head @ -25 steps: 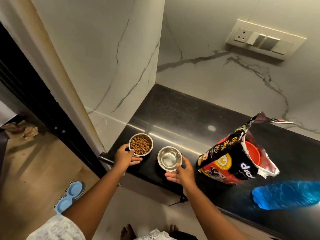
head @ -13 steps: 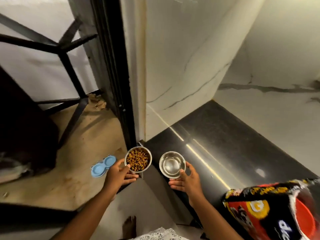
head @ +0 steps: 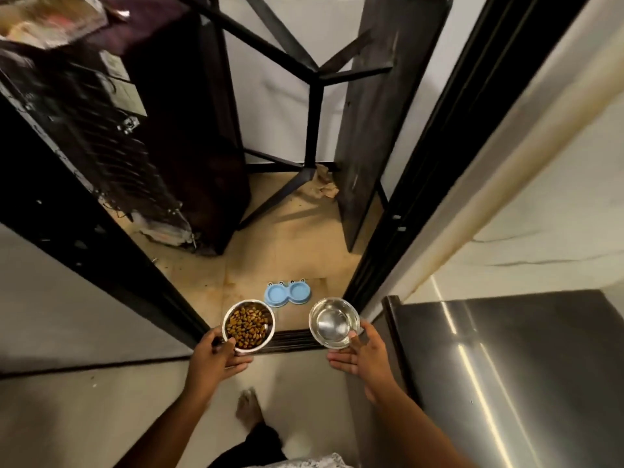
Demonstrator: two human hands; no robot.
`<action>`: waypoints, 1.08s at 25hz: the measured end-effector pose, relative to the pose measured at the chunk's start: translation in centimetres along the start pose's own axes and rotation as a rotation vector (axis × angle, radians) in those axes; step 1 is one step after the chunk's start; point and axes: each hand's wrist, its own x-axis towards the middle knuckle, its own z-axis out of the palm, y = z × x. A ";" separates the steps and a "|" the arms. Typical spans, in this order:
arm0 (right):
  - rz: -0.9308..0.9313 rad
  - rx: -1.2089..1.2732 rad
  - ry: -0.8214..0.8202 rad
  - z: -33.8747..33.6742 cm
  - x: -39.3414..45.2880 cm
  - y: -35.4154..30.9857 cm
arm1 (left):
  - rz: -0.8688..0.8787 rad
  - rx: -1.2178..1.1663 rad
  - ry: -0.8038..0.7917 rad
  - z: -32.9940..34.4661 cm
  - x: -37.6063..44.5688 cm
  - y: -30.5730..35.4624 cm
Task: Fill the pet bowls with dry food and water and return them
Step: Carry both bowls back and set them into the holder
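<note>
Beyond a dark-framed doorway lies a tan, stained floor [head: 290,238], with a black metal frame and a dark appliance standing further in. On that floor, just past the threshold, sits a pale blue plastic double holder [head: 287,293], its two round wells side by side, its long axis running left to right across the view.

Nearer the camera the left hand [head: 216,358] grips a round steel bowl of brown kibble [head: 249,325], thumb curled over the near rim, fingers beneath. The right hand [head: 363,358] holds a second steel bowl [head: 334,323], shiny, seemingly with clear water in it, thumb on the rim and fingers spread under the base. Both bowls look level and well apart from each other.

The holder lies ahead of and below both hands, between the two bowls in the view. Its left well falls roughly in line with the kibble bowl, its right well closer to the water bowl, so each hand seems set for its own side. A polished dark tabletop [head: 506,366] stands at the right.
</note>
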 end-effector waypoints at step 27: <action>0.119 -0.136 0.170 10.6 48.4 5.0 | -0.307 -0.178 0.167 6.9 47.1 -4.3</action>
